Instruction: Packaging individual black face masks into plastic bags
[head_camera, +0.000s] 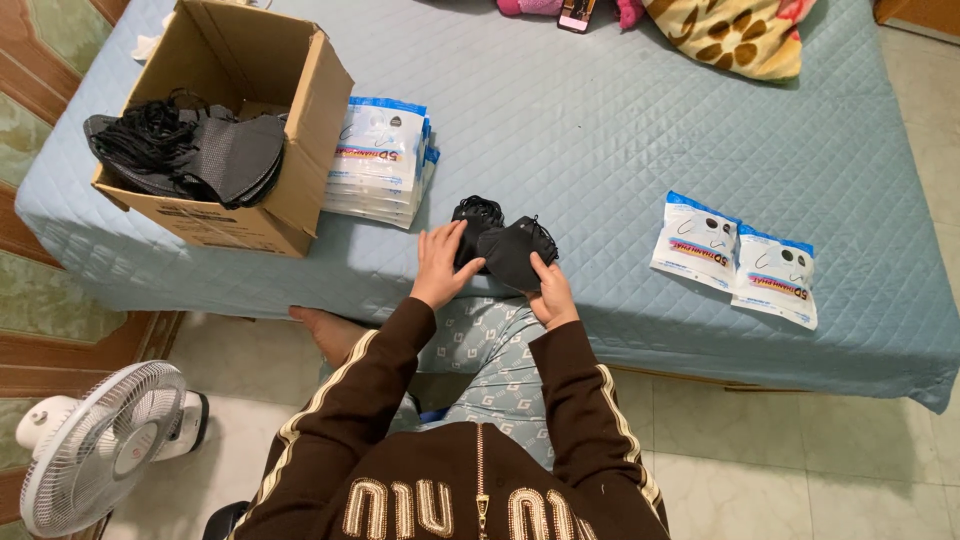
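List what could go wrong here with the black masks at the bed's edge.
1. The small stack of black masks sits close to the bed edge; a nudge from the left hand or right hand might tip some onto the floor.
2. Loose ear loops may tangle and drag several masks along.

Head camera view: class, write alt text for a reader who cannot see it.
A seated person's left hand and right hand press on a small pile of black face masks at the edge of a blue quilted bed. To the left stand a cardboard box of masks and a stack of white packets; two packets lie right.
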